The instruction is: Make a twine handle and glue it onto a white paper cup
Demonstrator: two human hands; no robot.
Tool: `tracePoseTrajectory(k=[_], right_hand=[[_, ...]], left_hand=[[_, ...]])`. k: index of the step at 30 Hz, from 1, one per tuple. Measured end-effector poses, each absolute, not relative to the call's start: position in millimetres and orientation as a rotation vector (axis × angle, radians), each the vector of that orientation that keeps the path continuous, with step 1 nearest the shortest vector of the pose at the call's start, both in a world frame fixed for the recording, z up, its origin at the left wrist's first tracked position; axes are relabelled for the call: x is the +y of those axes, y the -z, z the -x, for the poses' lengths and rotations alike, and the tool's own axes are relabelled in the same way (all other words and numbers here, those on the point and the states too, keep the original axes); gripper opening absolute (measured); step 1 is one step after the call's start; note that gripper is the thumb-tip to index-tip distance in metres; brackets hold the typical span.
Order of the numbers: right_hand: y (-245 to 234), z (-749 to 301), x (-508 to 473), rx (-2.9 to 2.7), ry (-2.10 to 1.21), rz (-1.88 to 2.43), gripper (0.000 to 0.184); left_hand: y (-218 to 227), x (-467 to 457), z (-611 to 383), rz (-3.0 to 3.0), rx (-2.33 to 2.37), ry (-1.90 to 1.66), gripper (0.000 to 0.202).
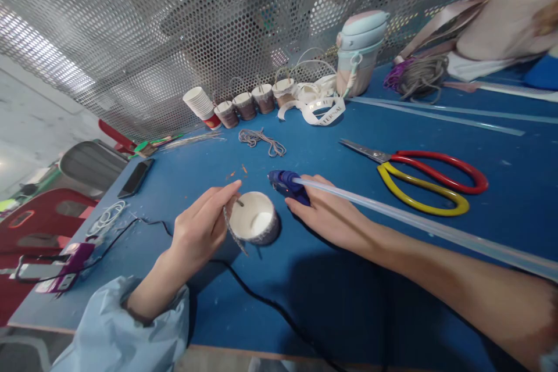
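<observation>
A small paper cup (255, 218) wrapped in grey cord stands tilted on the blue table, its white inside facing me. My left hand (203, 218) is closed at the cup's left rim, pinching a grey cord (235, 232) whose loose end hangs down beside the cup. On the right, my right hand (326, 209) is wrapped round a dark blue glue gun (288, 181), with its nozzle pointing left above the cup's far side. A long clear glue stick (418, 221) runs from the gun's back toward the right edge.
Large red-and-yellow scissors (418, 177) lie to the right. Behind are several wrapped cups (244, 106), stacked paper cups (200, 106), a cord bundle (261, 142), white ribbon (318, 107) and a bottle (360, 52). A power strip (65, 267), black cable (270, 302) and phone (136, 177) lie left.
</observation>
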State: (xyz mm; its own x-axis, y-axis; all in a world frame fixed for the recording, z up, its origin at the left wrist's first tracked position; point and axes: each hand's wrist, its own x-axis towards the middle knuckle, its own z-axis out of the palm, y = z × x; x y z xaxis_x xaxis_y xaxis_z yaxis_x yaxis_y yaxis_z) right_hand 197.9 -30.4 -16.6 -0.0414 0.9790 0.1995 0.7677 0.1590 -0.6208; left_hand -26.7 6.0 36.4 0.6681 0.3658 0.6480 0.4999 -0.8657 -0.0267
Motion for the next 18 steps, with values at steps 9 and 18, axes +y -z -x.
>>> tracePoseTrajectory(k=[9, 18], right_hand=[[12.0, -198.2, -30.4, -1.899, -0.492, 1.655, 0.017], [14.8, -198.9, -28.6, -1.895, -0.475, 1.589, 0.019]], left_hand=[[-39.5, 5.6, 22.0, 2.624, -0.691, 0.979, 0.032], [-37.4, 7.3, 22.4, 2.637, -0.698, 0.988, 0.030]])
